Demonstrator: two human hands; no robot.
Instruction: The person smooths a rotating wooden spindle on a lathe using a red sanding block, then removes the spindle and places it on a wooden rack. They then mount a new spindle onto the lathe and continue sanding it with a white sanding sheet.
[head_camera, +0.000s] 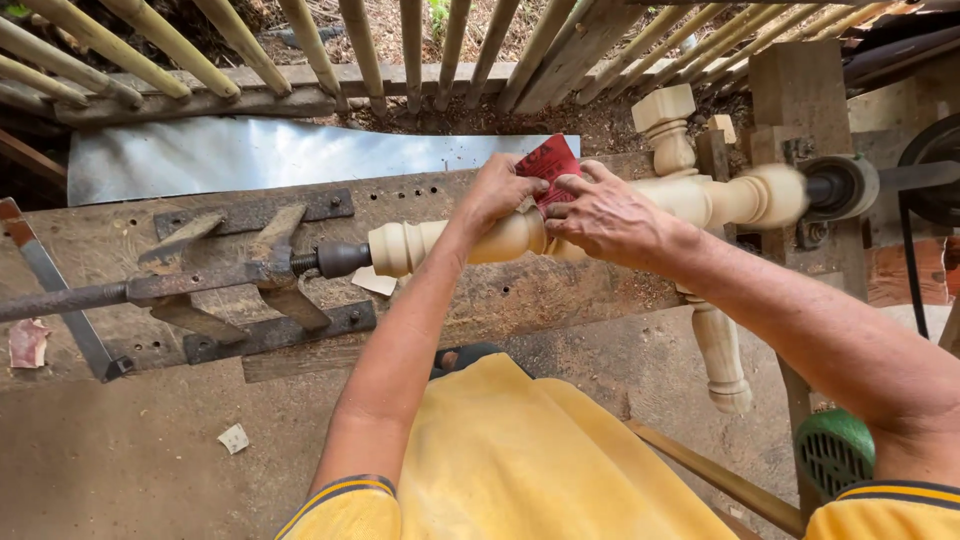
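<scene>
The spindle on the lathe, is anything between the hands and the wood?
Only the red sandpaper. Both the left hand and the right hand press it around the pale turned spindle, so the sheet lies between the fingers and the wood. Nothing else visible sits between them.

A slatted wooden fence (420, 40) runs along the far side, with bare earth showing between its pale rails. Below it lies a shiny metal sheet (250, 155). A worn, dusty wooden workbench (90, 250) spans the middle. The floor (120, 460) is grey, scattered with sawdust and paper scraps, in soft daylight.
</scene>
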